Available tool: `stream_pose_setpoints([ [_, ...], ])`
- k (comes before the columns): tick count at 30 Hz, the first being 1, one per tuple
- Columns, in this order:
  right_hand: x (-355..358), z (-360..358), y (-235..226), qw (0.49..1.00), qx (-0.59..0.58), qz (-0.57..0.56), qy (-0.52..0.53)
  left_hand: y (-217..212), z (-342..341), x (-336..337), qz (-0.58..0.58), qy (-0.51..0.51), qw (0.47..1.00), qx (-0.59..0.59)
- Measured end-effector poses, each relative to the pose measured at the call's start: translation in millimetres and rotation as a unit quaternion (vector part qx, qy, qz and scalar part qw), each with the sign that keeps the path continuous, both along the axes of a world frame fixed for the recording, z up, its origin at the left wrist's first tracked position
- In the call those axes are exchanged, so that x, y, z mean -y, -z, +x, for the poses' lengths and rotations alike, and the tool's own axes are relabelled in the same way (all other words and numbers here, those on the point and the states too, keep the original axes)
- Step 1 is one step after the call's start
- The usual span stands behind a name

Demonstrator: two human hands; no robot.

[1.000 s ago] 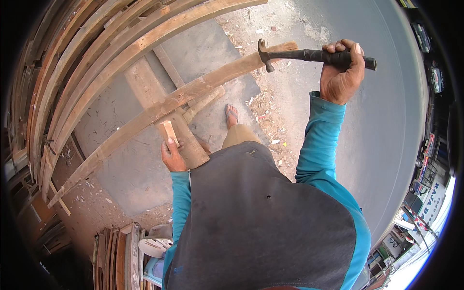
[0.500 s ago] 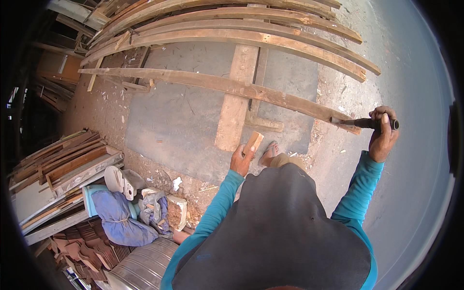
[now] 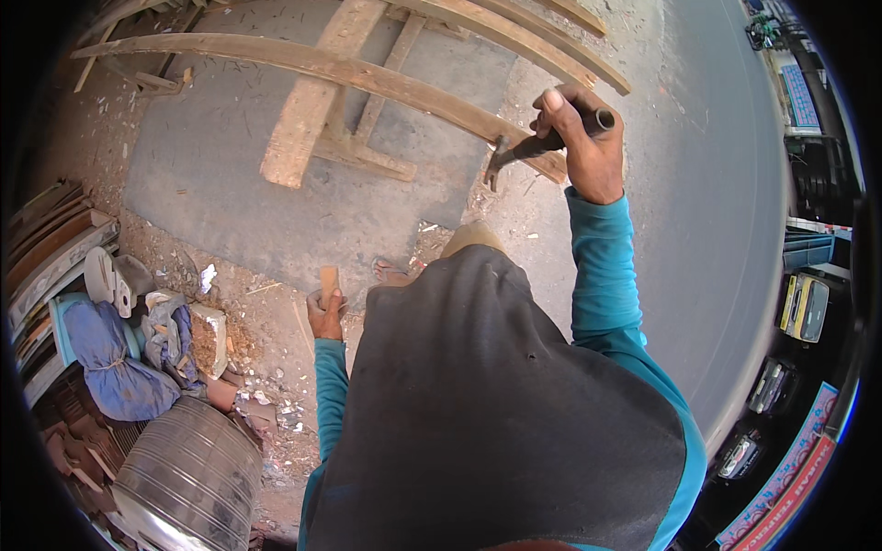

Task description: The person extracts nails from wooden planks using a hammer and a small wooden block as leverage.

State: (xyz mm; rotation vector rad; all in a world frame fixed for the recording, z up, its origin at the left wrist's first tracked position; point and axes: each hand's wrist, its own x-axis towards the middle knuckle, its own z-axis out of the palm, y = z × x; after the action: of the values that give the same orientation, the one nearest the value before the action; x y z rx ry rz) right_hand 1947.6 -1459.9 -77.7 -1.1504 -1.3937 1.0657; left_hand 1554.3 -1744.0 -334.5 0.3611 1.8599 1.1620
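Note:
My right hand [image 3: 593, 147] is closed round the dark handle of a claw hammer [image 3: 494, 165]. The hammer's head hangs by the near right end of a long wooden beam [image 3: 404, 87]; whether it touches the wood I cannot tell. Low on the left, my left hand [image 3: 326, 315] grips a small wood block [image 3: 329, 278], whose upper end sticks up past the fingers. The beam lies across a thick, rough plank [image 3: 303, 129] above the ground.
More long beams [image 3: 537, 46] lie beyond. A wooden frame [image 3: 367, 156] stands beside the plank. At left are a tied blue bundle [image 3: 119, 363], a ribbed metal drum [image 3: 193, 468] and stacked roof tiles [image 3: 69, 450]. A road [image 3: 707, 230] with parked vehicles [image 3: 806, 308] runs at right.
The view has swung right, bringing the street into sight. My left hand has lowered toward my side with the block; the hammer, still in my right hand, now has its claw head turned downward.

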Motion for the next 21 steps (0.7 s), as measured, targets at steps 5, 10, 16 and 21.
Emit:
stream_pose_setpoints([
  [5,61,-11,109,0.997,-0.058,-0.048,-0.024,101,-7,39,0.026,0.012,0.999,0.017],
  [10,81,76,44,0.971,-0.227,0.065,0.028,35,170,-37,0.153,0.051,0.978,0.128],
  [16,58,141,37,0.959,-0.192,0.158,-0.135,-43,302,-119,0.157,0.020,0.977,0.139],
  [21,86,190,16,0.962,-0.186,0.127,-0.156,-59,359,-127,0.083,0.002,0.984,0.155],
])
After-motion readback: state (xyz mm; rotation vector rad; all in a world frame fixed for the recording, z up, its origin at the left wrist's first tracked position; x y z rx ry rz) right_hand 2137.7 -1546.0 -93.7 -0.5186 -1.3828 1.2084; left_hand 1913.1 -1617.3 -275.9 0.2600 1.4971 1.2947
